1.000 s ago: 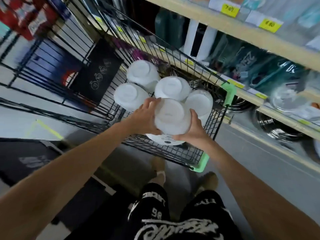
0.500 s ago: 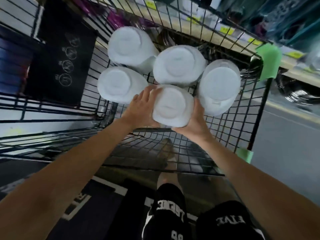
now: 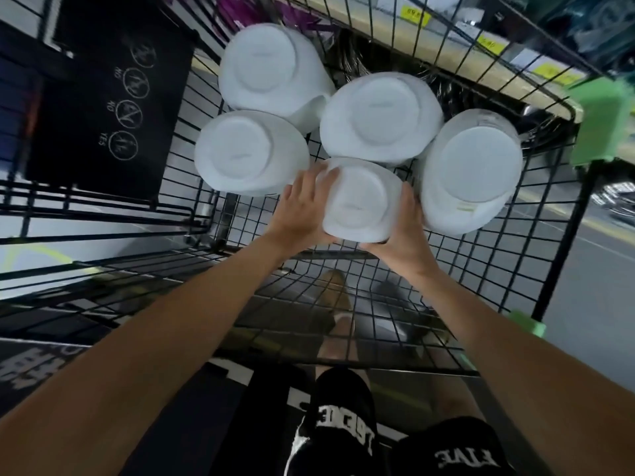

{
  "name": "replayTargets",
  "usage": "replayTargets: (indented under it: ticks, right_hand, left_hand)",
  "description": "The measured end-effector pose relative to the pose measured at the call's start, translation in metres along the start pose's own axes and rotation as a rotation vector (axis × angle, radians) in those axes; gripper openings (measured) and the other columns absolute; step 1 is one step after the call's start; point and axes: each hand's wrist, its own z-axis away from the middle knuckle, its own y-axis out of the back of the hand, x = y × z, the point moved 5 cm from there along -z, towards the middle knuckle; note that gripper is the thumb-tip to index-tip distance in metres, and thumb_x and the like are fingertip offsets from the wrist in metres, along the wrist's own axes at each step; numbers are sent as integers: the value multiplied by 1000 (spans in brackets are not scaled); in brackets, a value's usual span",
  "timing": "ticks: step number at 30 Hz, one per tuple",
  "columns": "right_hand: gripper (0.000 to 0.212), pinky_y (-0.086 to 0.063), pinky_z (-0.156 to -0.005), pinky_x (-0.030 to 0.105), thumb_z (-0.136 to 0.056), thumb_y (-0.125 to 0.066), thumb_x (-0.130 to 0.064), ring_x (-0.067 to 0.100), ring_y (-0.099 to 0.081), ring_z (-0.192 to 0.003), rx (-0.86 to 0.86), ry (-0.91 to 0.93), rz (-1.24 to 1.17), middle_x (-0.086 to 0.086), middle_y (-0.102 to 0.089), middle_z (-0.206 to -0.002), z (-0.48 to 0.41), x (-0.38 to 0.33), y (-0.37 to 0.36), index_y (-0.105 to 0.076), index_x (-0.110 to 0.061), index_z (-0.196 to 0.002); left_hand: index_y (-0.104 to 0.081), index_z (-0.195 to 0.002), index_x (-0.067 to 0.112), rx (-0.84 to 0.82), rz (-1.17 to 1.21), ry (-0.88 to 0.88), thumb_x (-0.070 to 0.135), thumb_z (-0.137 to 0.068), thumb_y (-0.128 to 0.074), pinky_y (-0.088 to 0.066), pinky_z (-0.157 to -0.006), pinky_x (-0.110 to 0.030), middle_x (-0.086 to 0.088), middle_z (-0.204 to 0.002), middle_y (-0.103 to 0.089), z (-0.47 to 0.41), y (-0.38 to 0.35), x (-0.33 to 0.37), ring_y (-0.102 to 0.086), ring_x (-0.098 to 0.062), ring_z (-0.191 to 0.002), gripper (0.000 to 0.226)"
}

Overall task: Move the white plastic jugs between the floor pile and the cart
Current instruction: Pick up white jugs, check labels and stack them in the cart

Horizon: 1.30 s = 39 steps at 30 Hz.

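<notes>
Jugs (image 3: 379, 116) filled the far end of the cart (image 3: 481, 269), five in all, bases facing up. Both hands clasped one jug (image 3: 360, 201), the left hand (image 3: 302, 207) curled on its left flank and the right hand (image 3: 405, 228) on its right, probably because the smooth, wide body offered no single-handed hold. Four more crowded round the fingers: one left of the left hand, one right of the right hand, two beyond. Whether the held jug rested on the wire, I could not tell.

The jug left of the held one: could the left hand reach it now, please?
Probably, once freed: the left jug lies uncovered right beside the left hand, with nothing between them, but that hand is holding the held jug.
</notes>
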Motion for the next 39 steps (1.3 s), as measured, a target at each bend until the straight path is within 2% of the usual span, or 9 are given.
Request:
replayTargets:
  ticks: [5,11,15,19,24,27,29,35,39]
  right_hand:
    - [114,-30,-109,53,-54,-79,-38,24,-20,-133,-66,-140,0,9,-23,-141,0,1,-4,-15,-9,-144]
    - [111,-32,-108,54,-56,-74,-34,29,-27,-133,-216,-187,-20,9,-30,-143,5,-10,14,-16,-15,-148]
    - [104,-32,-110,53,-75,-77,-23,32,-31,-136,-306,-151,14,13,-30,-150,22,-20,40,-10,-19,-154]
    - [84,-31,-107,35,-86,-70,-19,26,-35,-137,-257,-149,-85,14,-36,-148,50,-31,101,-18,-16,-152]
    - [72,-40,-104,35,-87,-70,-20,16,-46,-125,-106,-237,-322,2,-50,-131,93,-14,200,-32,-22,-148]
    - [65,-45,-85,25,-85,-71,-12,14,-50,-114,-5,-272,-427,0,-51,-117,125,15,266,-40,-16,-143]
    - [60,-48,-75,22,-84,-72,-11,17,-55,-107,87,-287,-476,2,-56,-115,151,43,311,-46,-16,-138]
    - [47,-52,-80,27,-84,-70,1,9,-62,-78,343,-357,-658,3,-60,-96,240,138,448,-52,-9,-126]
    - [46,-50,-95,41,-84,-70,0,20,-61,-94,472,-392,-658,8,-63,-101,304,209,521,-52,-5,-126]
  left_hand:
    - [-14,-142,13,-28,76,-4,60,-60,-72,-46,-96,-56,-18,-144,-24,3,-3,1,-38,-41,-130,111]
    - [-4,-151,10,-158,200,147,35,-70,-80,-24,-114,-56,-13,-157,-4,10,11,18,-4,-33,-146,113]
    - [-7,-152,18,-151,378,336,32,-77,-76,-24,-115,-54,-7,-157,-5,18,28,43,-11,-32,-145,103]
    - [-17,-151,16,-150,398,353,31,-84,-70,-28,-114,-46,-5,-157,-12,19,57,94,-23,-27,-142,87]
    - [-28,-146,10,-102,438,177,21,-86,-69,-30,-108,-26,-9,-151,-22,4,98,198,-32,-23,-136,74]
    - [-32,-145,9,-94,520,101,18,-87,-68,-37,-107,-37,-9,-147,-32,-7,110,276,-41,-23,-130,69]
    - [-32,-145,12,-105,558,60,18,-88,-67,-41,-101,-29,-7,-147,-36,-15,113,336,-45,-16,-124,67]
    - [-34,-145,15,-235,592,-92,21,-90,-66,-42,-89,-20,5,-141,-40,-35,81,529,-47,-11,-119,64]
    - [-38,-142,14,-300,548,-195,21,-91,-63,-46,-81,-17,1,-142,-43,-42,45,650,-48,-14,-119,57]
